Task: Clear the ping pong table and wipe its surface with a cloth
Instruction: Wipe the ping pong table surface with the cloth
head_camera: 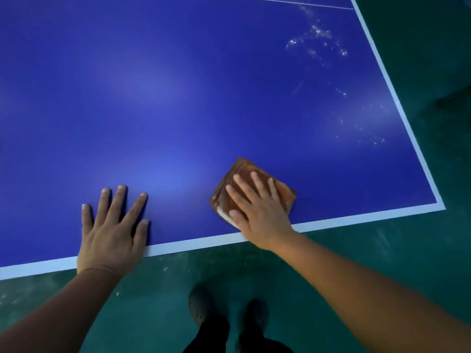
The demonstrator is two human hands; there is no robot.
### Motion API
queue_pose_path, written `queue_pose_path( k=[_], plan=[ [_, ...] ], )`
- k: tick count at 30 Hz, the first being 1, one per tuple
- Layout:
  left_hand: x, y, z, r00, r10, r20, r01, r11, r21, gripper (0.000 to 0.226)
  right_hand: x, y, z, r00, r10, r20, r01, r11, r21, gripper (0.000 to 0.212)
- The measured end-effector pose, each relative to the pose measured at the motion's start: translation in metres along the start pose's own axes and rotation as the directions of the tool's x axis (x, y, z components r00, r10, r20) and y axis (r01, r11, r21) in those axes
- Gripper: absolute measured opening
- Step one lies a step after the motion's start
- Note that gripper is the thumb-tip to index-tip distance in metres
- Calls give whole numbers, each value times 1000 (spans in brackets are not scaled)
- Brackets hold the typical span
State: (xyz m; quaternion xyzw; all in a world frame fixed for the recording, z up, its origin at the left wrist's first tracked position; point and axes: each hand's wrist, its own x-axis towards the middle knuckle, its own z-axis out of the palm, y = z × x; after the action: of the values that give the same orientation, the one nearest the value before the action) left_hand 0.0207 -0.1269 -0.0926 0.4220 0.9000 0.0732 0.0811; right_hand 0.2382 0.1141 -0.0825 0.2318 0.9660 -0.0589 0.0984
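Green flooring, scuffed with pale marks, surrounds a blue ping pong bench seen from above through the head camera. White border lines run along the bench's near edge and its right edge, meeting at the near right corner. Soft patches of reflected light sit on the blue surface. White specks and smears are scattered over the far right part of the bench, trailing down toward the right edge.

Both of the person's hands rest on the bench near its front edge, well apart from each other. Their left hand lies flat on the bare blue surface with its fingers straight and spread, the heel of the palm over the white border line; it holds nothing. Their right hand presses down with straight fingers on a folded brown cloth, which lies on the bench close to the near right corner, just inside the front border line. A lighter, whitish layer shows at the cloth's near left edge.

Below the bench edge, the person's 2 dark shoes and dark trouser legs stand on the green floor.
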Motion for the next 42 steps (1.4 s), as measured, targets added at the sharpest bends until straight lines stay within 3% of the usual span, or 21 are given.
queue_pose_path(
  k=[2, 4, 8, 10, 12, 13, 15, 19, 22, 24, 26, 29, 31, 33, 34, 35, 36, 38, 40, 42],
  plan=[
    [0, -1, 0, 1000, -2, -2, 2, 1000, -1, 61, -18, 47, 2, 996, 92, -1, -92, 996, -18, 61],
    [0, -1, 1, 1000, -5, 3, 5, 1000, 8, 62, -39, 107, 3, 938, 347, 0, -347, 938, -16, 66],
    [1, 3, 1, 1000, -12, 3, 12, 999, 32, 62, -58, 180, -6, 656, 754, 27, -752, 649, 114, 71],
    [0, 5, 1, 1000, -14, 2, 14, 998, 60, 62, -45, 179, -9, 545, 837, 39, -829, 532, 173, 63],
    [-3, 7, 1, 999, -24, -21, 26, 996, 88, 62, -25, 161, -11, 500, 865, 44, -850, 481, 214, 60],
    [-4, 11, 1, 999, -28, -43, 31, 996, 80, 63, -16, 149, -12, 531, 847, 33, -832, 513, 212, 60],
    [-4, 36, 1, 996, 6, -93, -3, 1000, 30, 66, -1, 118, -11, 670, 742, -19, -730, 664, 161, 60],
    [8, 145, 12, 980, 103, -172, -124, 986, -114, 63, 5, 69, -7, 929, 364, -63, -354, 927, 124, 61],
    [22, 235, 30, 976, 108, -187, -143, 972, -186, 58, -10, 111, -3, 987, 135, -83, -126, 986, 107, 57],
    [28, 283, 44, 985, 93, -147, -123, 969, -215, 60, -25, 174, 0, 971, 212, -109, -204, 976, 81, 57],
    [32, 316, 55, 994, 69, -87, -87, 971, -223, 64, -44, 254, -1, 900, 425, -100, -422, 905, 54, 62],
    [36, 337, 67, 998, 40, -48, -48, 987, -154, 69, -78, 365, -10, 684, 729, -27, -723, 682, 107, 72],
    [37, 340, 71, 998, 34, -44, -38, 995, -87, 71, -88, 395, -15, 542, 840, 4, -824, 531, 196, 67],
    [37, 341, 71, 999, 32, -36, -34, 998, -44, 72, -83, 383, -12, 468, 884, -3, -857, 454, 243, 61],
    [37, 342, 70, 999, 32, -29, -33, 999, -29, 72, -79, 366, -10, 492, 870, -24, -845, 484, 226, 60],
    [37, 343, 70, 999, 32, -23, -32, 999, -19, 72, -78, 343, -8, 572, 818, -55, -798, 571, 190, 61],
    [36, 343, 70, 999, 32, -20, -33, 999, -12, 72, -81, 315, -4, 699, 712, -71, -700, 701, 136, 61],
    [37, 344, 70, 999, 34, -21, -34, 999, -1, 72, -99, 273, 4, 935, 351, -53, -350, 936, 35, 60],
    [37, 344, 70, 999, 30, -22, -30, 1000, 6, 71, -103, 292, -1, 994, 105, 26, -106, 994, 32, 60],
    [38, 344, 71, 1000, 21, -22, -21, 1000, 10, 71, -85, 349, -3, 985, 171, -15, -171, 985, -30, 61]
  ],
)
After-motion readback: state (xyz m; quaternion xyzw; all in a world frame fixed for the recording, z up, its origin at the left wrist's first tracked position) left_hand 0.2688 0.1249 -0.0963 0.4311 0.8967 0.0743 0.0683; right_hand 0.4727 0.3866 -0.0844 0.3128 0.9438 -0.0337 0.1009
